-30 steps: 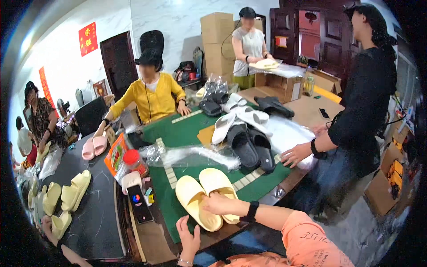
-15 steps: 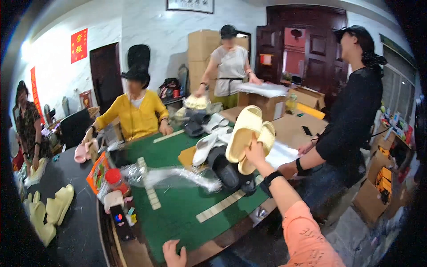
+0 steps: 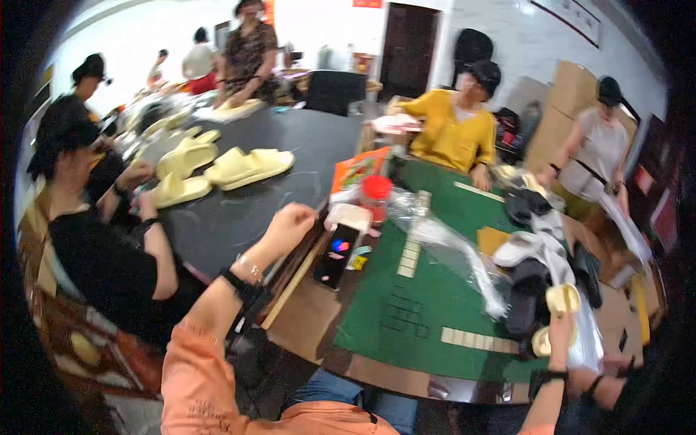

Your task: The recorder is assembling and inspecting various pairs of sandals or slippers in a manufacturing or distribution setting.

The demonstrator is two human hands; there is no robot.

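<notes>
My right hand grips a pair of pale yellow slippers at the right side of the green mat, partly hiding them. Just beyond lie black and white slippers in a heap. My left hand is raised over the near edge of the black table; its fingers look loosely curled with nothing visible in them. Past that hand, several pale yellow slippers stand on the black table.
Near my left hand are a phone, a red-lidded jar and an orange packet. Clear plastic bags and rows of tiles lie on the green mat. Co-workers sit or stand around both tables.
The view has turned left. My left hand has left the green mat's near edge and risen toward the black table. The right hand still holds the yellow slippers, now lower beside the heap.
</notes>
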